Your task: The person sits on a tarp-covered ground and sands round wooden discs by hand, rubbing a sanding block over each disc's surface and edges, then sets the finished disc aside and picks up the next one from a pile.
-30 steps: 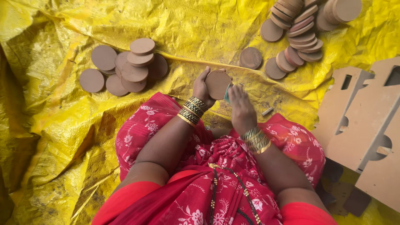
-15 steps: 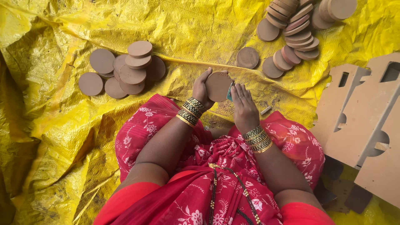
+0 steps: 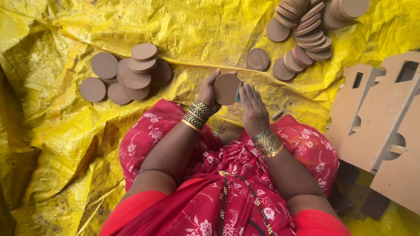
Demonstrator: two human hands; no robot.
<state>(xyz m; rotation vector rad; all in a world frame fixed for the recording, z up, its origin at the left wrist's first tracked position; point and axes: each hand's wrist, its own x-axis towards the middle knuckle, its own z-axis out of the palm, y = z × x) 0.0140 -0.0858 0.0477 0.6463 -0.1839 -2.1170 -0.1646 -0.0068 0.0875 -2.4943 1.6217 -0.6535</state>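
Up close, the brown disc (image 3: 226, 88) is a flat, round piece with a matte, dusty face and a plain cut edge, turned face-up toward the camera. It sits between both hands, just above the person's lap and over the yellow tarp (image 3: 65, 144). The left hand (image 3: 208, 91) curls round its left rim, thumb over the upper edge and fingers behind. The right hand (image 3: 252, 107) lies against the right rim with its fingers stretched nearly straight, and a small teal thing (image 3: 238, 93) shows between those fingers and the disc; what it is cannot be told.

To the left, a loose pile of discs (image 3: 127, 74) lies on the tarp: about nine can be counted, some flat, some stacked two or three high. At the upper right, a bigger heap of discs (image 3: 306, 30) leans in overlapping rows, roughly twenty, though the hidden ones make the count unsure. One single disc (image 3: 257, 59) lies apart between the heap and the hands. At the right edge lie three cut-out boards (image 3: 380, 126) with slots and round notches, overlapping each other. Each wrist carries a stack of gold and dark bangles (image 3: 197, 115).

Against the frame half a second before, the disc and both hands have hardly shifted; the piles lie as they did.
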